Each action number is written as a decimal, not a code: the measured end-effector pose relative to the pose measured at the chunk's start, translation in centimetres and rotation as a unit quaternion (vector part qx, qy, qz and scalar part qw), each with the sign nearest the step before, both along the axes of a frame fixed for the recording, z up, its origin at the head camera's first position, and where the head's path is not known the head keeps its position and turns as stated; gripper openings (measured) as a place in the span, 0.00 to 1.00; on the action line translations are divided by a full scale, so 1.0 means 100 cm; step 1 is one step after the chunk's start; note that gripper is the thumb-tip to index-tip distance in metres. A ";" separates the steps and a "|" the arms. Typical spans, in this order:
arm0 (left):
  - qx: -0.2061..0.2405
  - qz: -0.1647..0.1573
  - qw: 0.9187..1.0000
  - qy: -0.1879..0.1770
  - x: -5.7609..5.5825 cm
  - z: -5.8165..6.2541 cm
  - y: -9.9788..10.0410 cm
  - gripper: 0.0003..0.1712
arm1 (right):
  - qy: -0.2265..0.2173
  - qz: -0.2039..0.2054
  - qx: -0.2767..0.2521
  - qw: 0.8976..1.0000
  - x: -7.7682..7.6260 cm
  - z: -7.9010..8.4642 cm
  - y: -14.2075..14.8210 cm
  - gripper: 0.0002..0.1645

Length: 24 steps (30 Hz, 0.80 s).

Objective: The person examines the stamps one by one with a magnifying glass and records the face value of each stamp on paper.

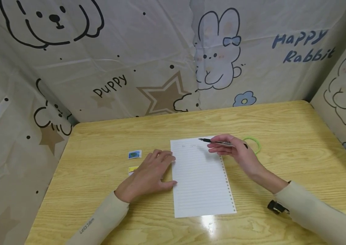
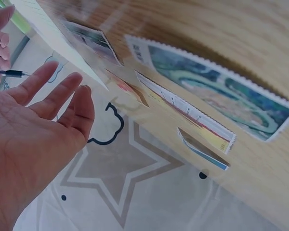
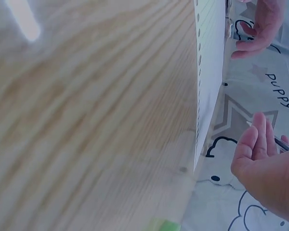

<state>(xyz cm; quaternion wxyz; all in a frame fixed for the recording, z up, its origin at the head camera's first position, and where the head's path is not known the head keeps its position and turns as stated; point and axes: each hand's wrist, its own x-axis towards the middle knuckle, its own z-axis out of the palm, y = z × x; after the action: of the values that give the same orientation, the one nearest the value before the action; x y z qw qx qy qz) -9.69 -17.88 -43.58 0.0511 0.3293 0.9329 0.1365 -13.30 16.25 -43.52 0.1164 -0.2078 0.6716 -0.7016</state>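
Observation:
A lined sheet of paper (image 1: 202, 180) with punched holes down its right side lies on the table, with faint writing near its top. My right hand (image 1: 237, 151) holds a black pen (image 1: 219, 142) above the sheet's upper right part, its tip pointing left. In the right wrist view, the same hand (image 3: 265, 163) stands above the table surface with the pen in its fingers. My left hand (image 1: 151, 173) hovers at the paper's left edge, fingers loosely bent and holding nothing. Several postage stamps lie by it, among them a green one (image 2: 212, 91) and a yellow-and-red one (image 2: 192, 115).
A blue stamp (image 1: 134, 154) lies left of the paper, partly apart from the left hand. Behind the right hand is a light green ring (image 1: 259, 145). The wooden table (image 1: 283, 136) meets cloth walls (image 1: 160, 41) printed with cartoons at the back and sides.

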 end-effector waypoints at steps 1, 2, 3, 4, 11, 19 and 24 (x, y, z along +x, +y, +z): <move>0.001 -0.001 1.000 0.004 0.000 0.000 0.000 0.42 | 0.004 0.000 -0.006 1.000 0.000 0.000 0.002 0.38; 0.003 -0.001 1.000 0.007 0.000 0.000 -0.001 0.42 | 0.008 -0.002 -0.013 1.000 0.001 0.000 0.003 0.37; 0.004 -0.002 1.000 0.011 0.000 0.000 -0.001 0.42 | 0.012 -0.007 -0.017 1.000 0.001 0.000 0.005 0.36; 0.004 -0.002 1.000 0.015 0.000 0.000 -0.002 0.42 | 0.018 -0.013 -0.018 1.000 0.002 0.000 0.006 0.36; 0.027 -0.006 0.999 0.033 0.001 0.000 -0.007 0.40 | 0.046 -0.053 0.029 0.997 0.009 0.002 0.016 0.32; 0.037 -0.003 0.999 0.037 0.005 0.000 -0.017 0.38 | 0.083 -0.051 0.100 0.990 0.018 0.003 0.028 0.25; 0.029 0.016 0.999 0.030 0.008 0.001 -0.021 0.38 | 0.093 -0.055 0.132 0.985 0.025 0.002 0.035 0.24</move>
<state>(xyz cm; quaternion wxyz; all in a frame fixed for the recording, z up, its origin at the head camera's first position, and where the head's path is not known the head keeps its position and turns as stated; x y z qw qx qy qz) -8.91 -20.01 -43.52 0.0110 0.3196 0.9349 0.1538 -10.81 19.77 -43.31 0.0408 -0.2178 0.7764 -0.5900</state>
